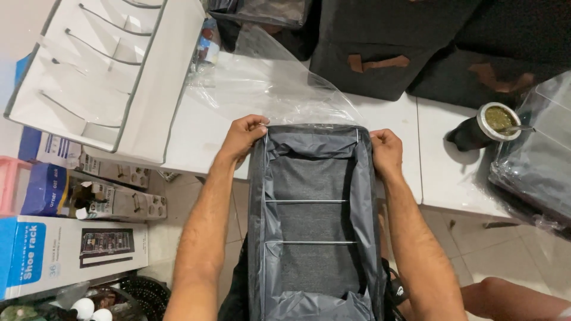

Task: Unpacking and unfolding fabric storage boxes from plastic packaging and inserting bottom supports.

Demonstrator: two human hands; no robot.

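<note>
Gripping the far corners of the grey fabric organizer (pixel 312 220), our left hand (pixel 244 135) and right hand (pixel 386 151) each curl closed around the top edge. Beyond our knuckles the clear plastic bag (pixel 267 83) gapes (probably just over the rim); the body remains uncovered.

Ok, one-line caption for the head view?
Both hands, left hand and right hand, grip a grey fabric organizer at a clear plastic bag.
</note>
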